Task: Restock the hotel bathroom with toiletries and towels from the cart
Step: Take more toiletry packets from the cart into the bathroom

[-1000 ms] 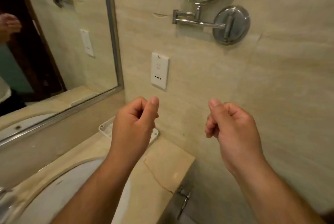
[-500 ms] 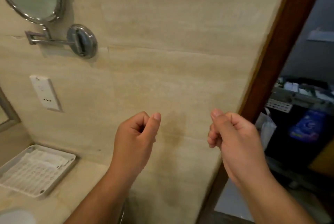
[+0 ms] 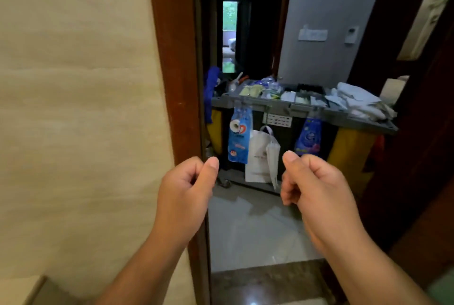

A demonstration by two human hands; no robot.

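Cart (image 3: 277, 108): left end hidden behind door frame (image 3: 177, 58); lower front masked by right hand (image 3: 317, 189); top items (image 3: 290, 95) too small to identify; print on blue bag (image 3: 239, 137) blurred.

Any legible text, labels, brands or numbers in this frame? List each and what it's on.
No text is sharp enough to quote.
Blue pack hanging at the left of the housekeeping cart: roll picture, lettering blurred.
Blue pouch hanging at the right: lettering blurred.
White bag between them: faint print, too small.
White label plate on the cart front: dark marks, unreadable.
Wall switch panel: no readable marks.
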